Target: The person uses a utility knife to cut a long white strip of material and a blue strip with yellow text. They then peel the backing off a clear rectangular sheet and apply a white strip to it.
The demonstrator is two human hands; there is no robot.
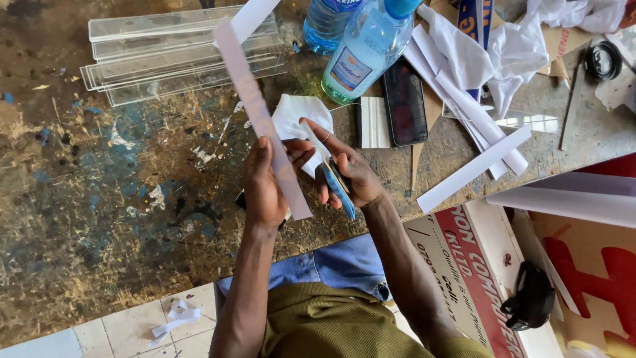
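My left hand (264,182) grips a long narrow clear acrylic strip (255,109) with a white protective film, held upright over the paint-stained workbench (99,199). My right hand (344,174) sits beside it, holding a small blue-handled cutter (338,187) and pinching a piece of white film or cloth (301,119) near the strip. A ring shows on one finger of the right hand.
A stack of clear acrylic strips (165,56) lies at the back left. Two plastic water bottles (361,50), a dark phone (405,103), a white scraper block (374,122) and several white strips (474,169) crowd the back right. Printed sign boards (464,265) lean below the bench edge.
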